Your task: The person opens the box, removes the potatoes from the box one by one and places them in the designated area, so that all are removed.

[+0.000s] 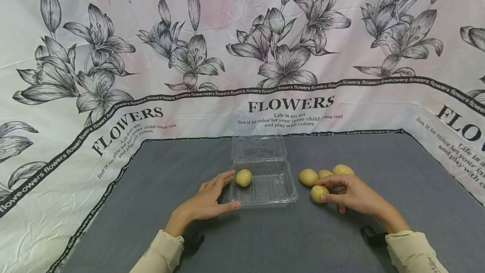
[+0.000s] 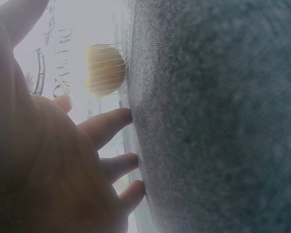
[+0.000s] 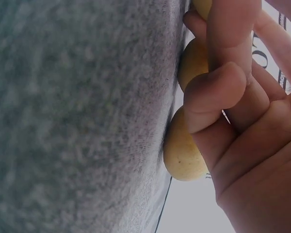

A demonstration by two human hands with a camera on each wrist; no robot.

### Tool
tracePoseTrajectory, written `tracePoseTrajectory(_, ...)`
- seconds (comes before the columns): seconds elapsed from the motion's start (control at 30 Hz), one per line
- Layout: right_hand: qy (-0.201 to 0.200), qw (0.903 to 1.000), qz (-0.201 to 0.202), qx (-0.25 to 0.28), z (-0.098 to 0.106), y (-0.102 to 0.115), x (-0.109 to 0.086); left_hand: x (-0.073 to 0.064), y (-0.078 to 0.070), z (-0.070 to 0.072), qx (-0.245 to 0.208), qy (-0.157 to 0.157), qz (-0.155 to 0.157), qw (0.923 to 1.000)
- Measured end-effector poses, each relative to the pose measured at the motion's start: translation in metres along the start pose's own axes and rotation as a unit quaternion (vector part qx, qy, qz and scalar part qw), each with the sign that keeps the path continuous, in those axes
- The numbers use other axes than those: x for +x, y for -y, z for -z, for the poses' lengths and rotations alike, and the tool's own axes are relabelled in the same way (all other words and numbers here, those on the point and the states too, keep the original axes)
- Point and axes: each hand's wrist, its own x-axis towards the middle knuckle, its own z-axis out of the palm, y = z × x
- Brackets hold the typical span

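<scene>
A clear plastic clamshell container (image 1: 270,186) lies on the grey tabletop with its lid (image 1: 259,148) folded back. One yellow potato (image 1: 243,178) sits inside at the left; the left wrist view catches this potato (image 2: 105,69) through the ridged wall. My left hand (image 1: 208,197) rests at the container's left side, fingers spread and relaxed. To the right of the container, my right hand (image 1: 354,193) pinches another potato (image 1: 319,194) between thumb and fingers. Three more potatoes lie close behind it: a left one (image 1: 308,177), a partly hidden middle one (image 1: 325,174) and a right one (image 1: 343,169).
Behind and beside the grey tabletop (image 1: 144,210) hangs a white cloth (image 1: 204,115) printed with lilies and lettering. Dark wrist straps show under both sleeves, near the left cuff (image 1: 166,247) and the right cuff (image 1: 409,247).
</scene>
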Motion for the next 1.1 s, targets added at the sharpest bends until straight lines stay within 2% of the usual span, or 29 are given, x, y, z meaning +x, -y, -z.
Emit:
tracePoseTrajectory(0.3,-0.005,0.9998,-0.019,-0.005,0.0005,0.0001,0.0008,-0.0005,-0.0003,-0.0001,0.0,0.002,0.004,1.0)
tracePoseTrajectory(0.53,-0.011,0.9998,-0.012,-0.011,0.0018,0.0025,-0.0008,-0.0001,-0.0007,0.0006,-0.003,0.004,0.001,1.0)
tracePoseTrajectory(0.87,-0.006,0.9995,-0.026,-0.017,0.004,0.0025,-0.0021,-0.0003,-0.0006,0.0012,-0.003,0.003,0.0,1.0)
tracePoseTrajectory(1.1,-0.008,0.9997,-0.014,-0.019,0.008,0.0048,-0.0049,0.0006,-0.0001,0.0013,0.002,0.004,0.001,1.0)
